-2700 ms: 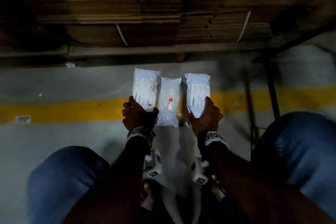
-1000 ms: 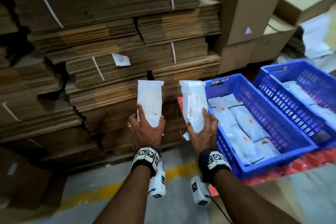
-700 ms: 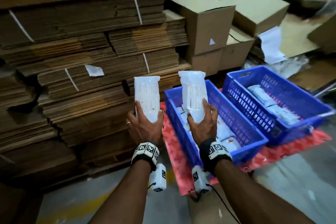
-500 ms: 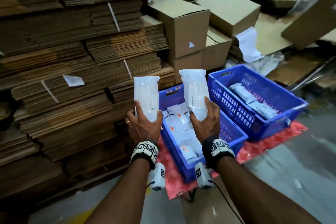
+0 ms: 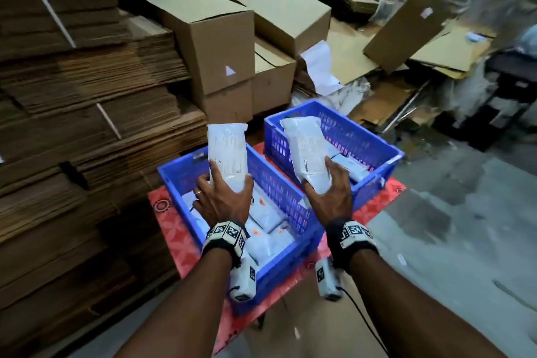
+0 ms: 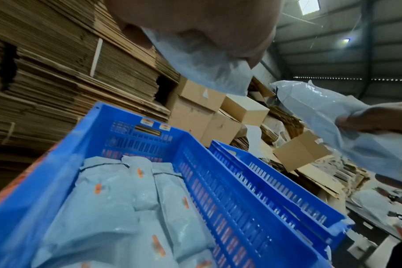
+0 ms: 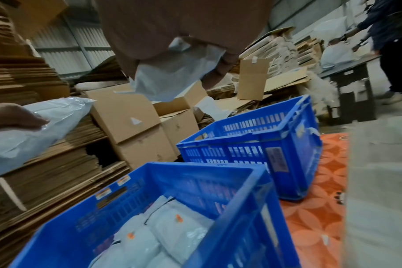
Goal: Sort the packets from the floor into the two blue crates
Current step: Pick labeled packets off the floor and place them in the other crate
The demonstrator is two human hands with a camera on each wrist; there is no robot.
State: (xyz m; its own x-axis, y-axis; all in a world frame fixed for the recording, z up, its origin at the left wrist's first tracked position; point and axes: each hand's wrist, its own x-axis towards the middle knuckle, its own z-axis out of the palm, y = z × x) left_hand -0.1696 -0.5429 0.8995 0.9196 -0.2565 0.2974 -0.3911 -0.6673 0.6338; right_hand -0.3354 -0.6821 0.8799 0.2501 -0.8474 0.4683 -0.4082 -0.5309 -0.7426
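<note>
Each of my hands grips one white labelled packet. My left hand (image 5: 223,197) holds its packet (image 5: 228,154) upright over the near blue crate (image 5: 180,180), which is packed with several white packets with orange tags (image 6: 117,199). My right hand (image 5: 328,192) holds a second packet (image 5: 308,154) over the gap before the far blue crate (image 5: 377,148), which holds a few packets. In the wrist views each packet (image 6: 204,68) (image 7: 172,78) hangs under my palm above the crates (image 7: 149,190).
Both crates stand on a red patterned mat (image 5: 168,221). Stacks of flattened cardboard (image 5: 87,96) rise at left, closed cartons (image 5: 215,38) behind the crates. Loose cardboard and paper litter the back right. Bare concrete floor (image 5: 450,227) lies at right. A person (image 7: 388,45) works at a table far right.
I picked two packets off the floor and turned right with them. The crates came into view and now sit directly below my hands. A third packet stayed on the floor.
</note>
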